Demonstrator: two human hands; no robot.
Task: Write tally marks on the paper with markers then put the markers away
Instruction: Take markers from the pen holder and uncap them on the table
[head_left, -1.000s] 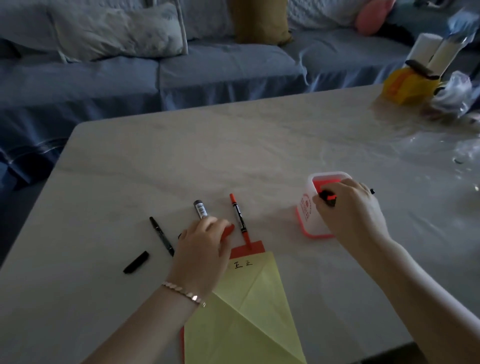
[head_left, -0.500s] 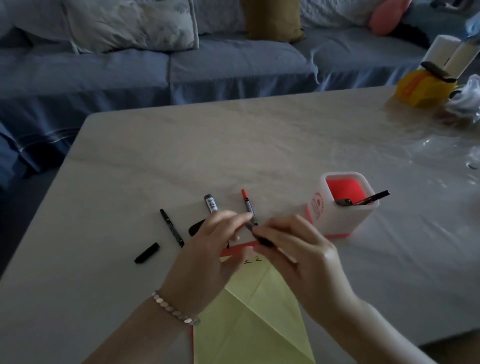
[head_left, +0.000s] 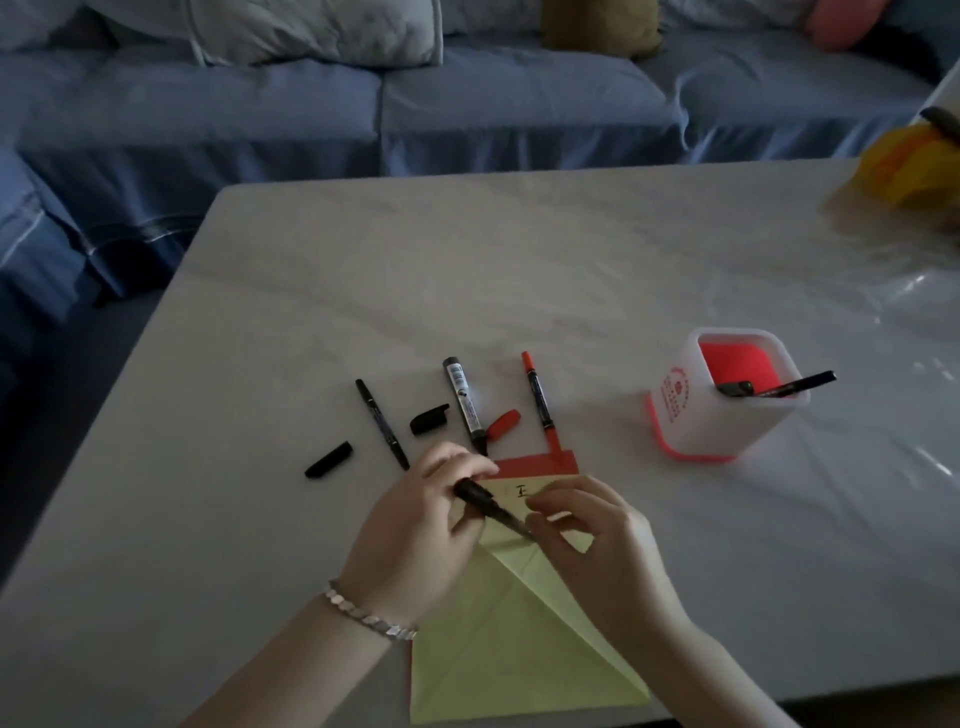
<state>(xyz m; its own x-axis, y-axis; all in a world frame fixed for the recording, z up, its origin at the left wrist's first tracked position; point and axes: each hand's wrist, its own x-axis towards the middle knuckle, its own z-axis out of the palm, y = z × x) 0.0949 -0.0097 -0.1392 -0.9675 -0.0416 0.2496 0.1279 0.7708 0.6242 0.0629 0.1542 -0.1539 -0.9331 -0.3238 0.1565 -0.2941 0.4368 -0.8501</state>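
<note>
Closest in, a folded yellow paper (head_left: 519, 665) is spread on the worktop (head_left: 623, 270), with a red sheet (head_left: 535, 462) poking out at its far edge. A silvery bracelet (head_left: 371, 618) is worn on the left wrist. Right over the paper's far end, a black marker (head_left: 488, 508) is held between both hands. It's gripped by the curled fingers of the left hand (head_left: 415, 530), and its other end is pinched by the fingers of the right hand (head_left: 587, 540). A small tally mark (head_left: 522, 489) is written on the paper just past the marker.

A bit further out, stuff is scattered on the worktop: a black cap (head_left: 328, 460), a thin black marker (head_left: 382, 423), a second black cap (head_left: 429, 419), a thick black marker (head_left: 464, 402), a red cap (head_left: 503, 422) and a red marker (head_left: 537, 400), whose near tip is laid on the red sheet. Off to the right, a white-and-red pen holder (head_left: 737, 423) is stood upright, with a dark marker (head_left: 795, 385) leaned inside. At the back, a blue sofa (head_left: 467, 104) is seen.
</note>
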